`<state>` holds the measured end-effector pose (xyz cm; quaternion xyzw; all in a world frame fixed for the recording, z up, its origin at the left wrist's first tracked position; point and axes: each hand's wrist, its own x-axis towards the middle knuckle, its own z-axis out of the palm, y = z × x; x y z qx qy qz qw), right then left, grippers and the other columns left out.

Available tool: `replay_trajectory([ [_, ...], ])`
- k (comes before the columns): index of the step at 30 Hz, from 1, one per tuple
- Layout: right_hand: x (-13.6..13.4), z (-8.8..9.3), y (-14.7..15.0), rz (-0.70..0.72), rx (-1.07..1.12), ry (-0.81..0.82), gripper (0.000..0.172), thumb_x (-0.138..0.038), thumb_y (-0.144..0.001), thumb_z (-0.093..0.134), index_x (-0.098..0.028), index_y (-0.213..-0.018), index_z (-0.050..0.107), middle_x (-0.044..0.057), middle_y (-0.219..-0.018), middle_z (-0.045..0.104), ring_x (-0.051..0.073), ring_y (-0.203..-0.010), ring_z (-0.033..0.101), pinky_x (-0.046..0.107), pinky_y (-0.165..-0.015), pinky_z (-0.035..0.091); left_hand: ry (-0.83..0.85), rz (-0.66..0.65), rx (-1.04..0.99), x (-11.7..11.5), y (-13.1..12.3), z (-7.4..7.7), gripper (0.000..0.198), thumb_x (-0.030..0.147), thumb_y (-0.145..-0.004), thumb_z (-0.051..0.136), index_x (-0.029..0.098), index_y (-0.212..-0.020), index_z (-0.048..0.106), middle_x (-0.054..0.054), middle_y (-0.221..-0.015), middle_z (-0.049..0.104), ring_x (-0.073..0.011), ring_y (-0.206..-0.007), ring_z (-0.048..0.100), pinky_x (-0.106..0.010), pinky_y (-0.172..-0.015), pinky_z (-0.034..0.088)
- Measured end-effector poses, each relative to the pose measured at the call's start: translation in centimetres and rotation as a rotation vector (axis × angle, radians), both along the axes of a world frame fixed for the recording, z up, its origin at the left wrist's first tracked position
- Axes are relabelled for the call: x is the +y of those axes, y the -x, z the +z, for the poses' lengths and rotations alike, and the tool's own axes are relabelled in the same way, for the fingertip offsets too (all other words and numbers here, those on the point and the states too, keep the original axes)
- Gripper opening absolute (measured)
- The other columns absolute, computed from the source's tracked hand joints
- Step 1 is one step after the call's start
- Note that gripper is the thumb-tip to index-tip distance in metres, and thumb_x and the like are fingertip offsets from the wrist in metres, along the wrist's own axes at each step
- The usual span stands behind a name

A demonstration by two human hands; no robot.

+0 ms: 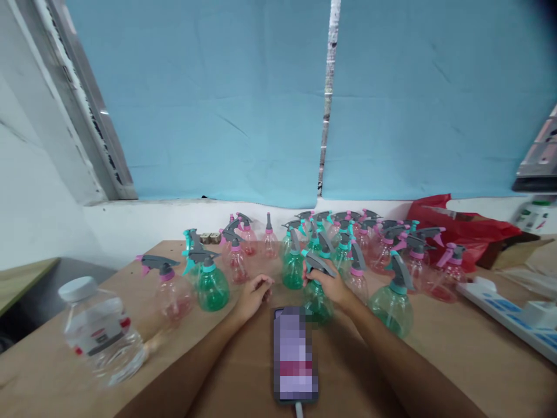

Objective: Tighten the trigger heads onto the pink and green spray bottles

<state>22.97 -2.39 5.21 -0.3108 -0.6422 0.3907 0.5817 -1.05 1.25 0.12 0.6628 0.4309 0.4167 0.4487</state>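
My right hand (328, 283) is wrapped round the neck of a green spray bottle (319, 305) with a grey and turquoise trigger head. This bottle stands upright just behind the phone (296, 355). My left hand (256, 295) rests near the table's middle with its fingers curled in, and no object shows in it. To its left stands another green spray bottle (213, 288), with a clear pink-collared spray bottle (173, 297) beyond it. A large spray bottle (393, 307) with a turquoise collar is close to my right wrist.
Several pink and green spray bottles crowd the back of the wooden table (243, 371). A water bottle (102, 331) with a white cap stands at the left. On the right are a red plastic bag (467, 226) and a white and blue tray (513, 316). A cable runs from the phone.
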Motion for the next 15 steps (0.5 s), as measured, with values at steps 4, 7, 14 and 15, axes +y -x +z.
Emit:
replay_trajectory([
  [4,-0.08,-0.31,0.0,-0.093,-0.046,-0.066,0.02,-0.023,-0.079,0.054,-0.023,-0.091,0.069,0.0,-0.078,0.069,0.017,-0.062,0.063,0.032,-0.066,0.054,-0.039,-0.083,0.037,0.06,0.07,-0.45,0.033,0.05,-0.086,0.056,0.017,-0.085,0.062,0.002,-0.068,0.059,-0.0131,-0.06,0.055,-0.024,-0.058,0.043],
  [7,0.12,-0.65,0.03,-0.09,-0.063,-0.082,0.021,-0.023,-0.081,0.053,-0.024,-0.095,0.069,0.0,-0.084,0.07,0.016,-0.063,0.064,0.032,-0.067,0.053,-0.061,-0.133,0.059,0.09,0.04,-0.55,0.035,0.051,-0.086,0.058,0.017,-0.084,0.063,0.001,-0.07,0.061,-0.0142,-0.063,0.056,-0.025,-0.061,0.044],
  [14,0.34,-0.83,0.18,-0.12,-0.044,-0.063,0.02,-0.02,-0.08,0.054,-0.024,-0.092,0.068,0.0,-0.083,0.068,0.014,-0.061,0.06,0.03,-0.068,0.05,-0.045,-0.146,0.065,0.04,-0.08,-0.25,0.04,0.057,-0.083,0.06,0.017,-0.084,0.062,0.001,-0.069,0.061,-0.0143,-0.06,0.054,-0.026,-0.061,0.043],
  [15,0.31,-0.8,0.22,-0.127,-0.038,-0.061,0.019,-0.02,-0.079,0.054,-0.024,-0.09,0.068,0.0,-0.082,0.068,0.014,-0.061,0.059,0.03,-0.067,0.05,-0.045,-0.148,0.068,0.02,-0.08,-0.23,0.04,0.057,-0.083,0.06,0.017,-0.084,0.062,0.001,-0.069,0.061,-0.0143,-0.06,0.054,-0.026,-0.061,0.043],
])
